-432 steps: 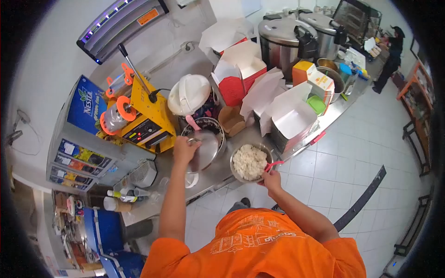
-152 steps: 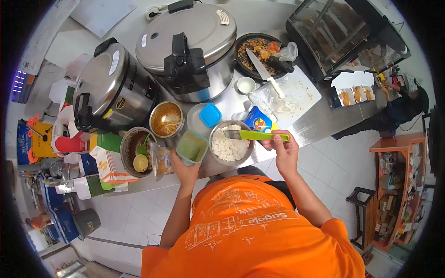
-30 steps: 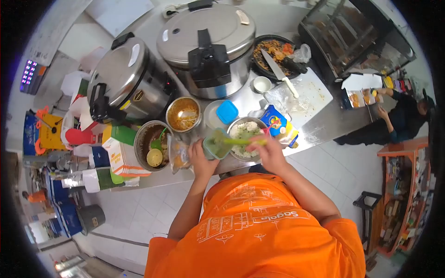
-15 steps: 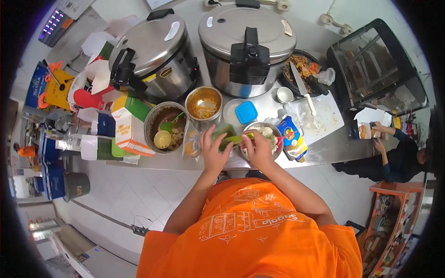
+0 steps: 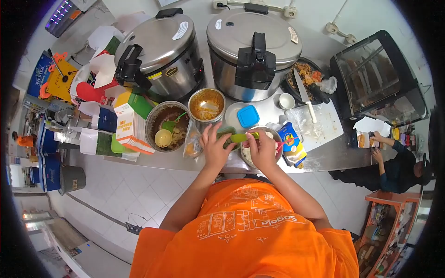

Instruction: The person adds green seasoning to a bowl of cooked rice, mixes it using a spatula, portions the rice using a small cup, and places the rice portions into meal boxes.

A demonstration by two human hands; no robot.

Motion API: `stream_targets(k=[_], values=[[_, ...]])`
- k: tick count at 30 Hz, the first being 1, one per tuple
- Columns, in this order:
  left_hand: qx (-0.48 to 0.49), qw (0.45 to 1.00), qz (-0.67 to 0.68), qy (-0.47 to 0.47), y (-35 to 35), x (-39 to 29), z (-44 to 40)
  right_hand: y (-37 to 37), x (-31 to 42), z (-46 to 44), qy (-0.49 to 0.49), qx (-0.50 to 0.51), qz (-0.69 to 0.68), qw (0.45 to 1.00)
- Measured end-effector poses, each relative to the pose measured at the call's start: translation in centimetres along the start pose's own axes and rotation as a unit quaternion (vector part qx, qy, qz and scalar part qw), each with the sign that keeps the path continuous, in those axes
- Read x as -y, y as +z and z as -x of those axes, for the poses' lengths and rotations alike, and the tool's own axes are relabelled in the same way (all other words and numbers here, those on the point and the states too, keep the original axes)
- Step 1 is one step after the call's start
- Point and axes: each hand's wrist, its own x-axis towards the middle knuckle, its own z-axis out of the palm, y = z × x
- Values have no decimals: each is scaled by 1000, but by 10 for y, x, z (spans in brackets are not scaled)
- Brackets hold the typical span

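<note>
My left hand (image 5: 214, 147) curves its thumb and fingers around a small translucent green container (image 5: 227, 131), partly hidden by the fingers. My right hand (image 5: 262, 149) pinches a lime-green utensil (image 5: 240, 137), whose far end is at the container; its exact kind is unclear. Just under my right hand is a metal bowl (image 5: 246, 160) with white food in it. A pink-red handle (image 5: 280, 146) sticks out at its right side. Left of my left hand lies a clear plastic bag (image 5: 192, 141) with something orange-brown inside.
Behind stand two large rice cookers (image 5: 160, 55). Nearer are a pot (image 5: 153, 123) with a green spoon, a metal pot (image 5: 206, 90) and a blue lid (image 5: 248, 116). A knife (image 5: 303, 90) lies at the right, beside a blue-yellow packet (image 5: 292, 143). Another person (image 5: 394, 160) works far right.
The view has shifted slightly. The green container looks more tilted and less visible, and the lime-green utensil lies flatter between my hands. Both hands keep their holds.
</note>
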Motion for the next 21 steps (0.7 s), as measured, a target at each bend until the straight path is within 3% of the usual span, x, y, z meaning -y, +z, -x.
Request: stream_targets(k=[9, 12, 15, 18, 21], values=[[8, 1000, -19, -12, 3, -3, 1, 0, -3, 2, 1, -34, -20, 999], [17, 1000, -16, -13, -1, -4, 0, 2, 0, -1, -30, -33, 44, 998], [17, 999, 27, -15, -17, -10, 3, 5, -6, -6, 14, -21, 36, 999], [15, 997, 64, -27, -23, -3, 19, 3, -25, -4, 96, 98, -76, 988], [21, 995, 82, -57, -17, 21, 56, -27, -32, 6, 52, 50, -22, 997]])
